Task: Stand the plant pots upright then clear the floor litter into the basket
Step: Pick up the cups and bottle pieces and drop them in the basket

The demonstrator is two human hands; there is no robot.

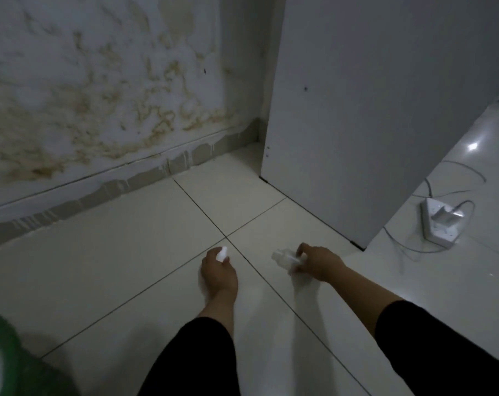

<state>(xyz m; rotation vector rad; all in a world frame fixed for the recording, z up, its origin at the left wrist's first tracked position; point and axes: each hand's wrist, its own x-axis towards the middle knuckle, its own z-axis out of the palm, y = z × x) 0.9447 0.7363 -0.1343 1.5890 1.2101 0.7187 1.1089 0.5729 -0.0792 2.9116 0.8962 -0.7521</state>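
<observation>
Both my hands reach forward low over the white tiled floor. My left hand [218, 271] is closed around a small white piece of litter [222, 253] that sticks out above the fingers. My right hand [318, 262] grips a clear plastic bottle [285, 258] lying sideways, its cap end pointing left. Both objects are blurred. A green basket [22, 364] shows partly at the bottom left corner, to the left of my left arm. No plant pots are in view.
A stained wall with a skirting board [99, 192] runs along the left and back. A white cabinet panel [371, 124] stands ahead on the right. A white power strip [439, 224] with cables lies on the floor at the right.
</observation>
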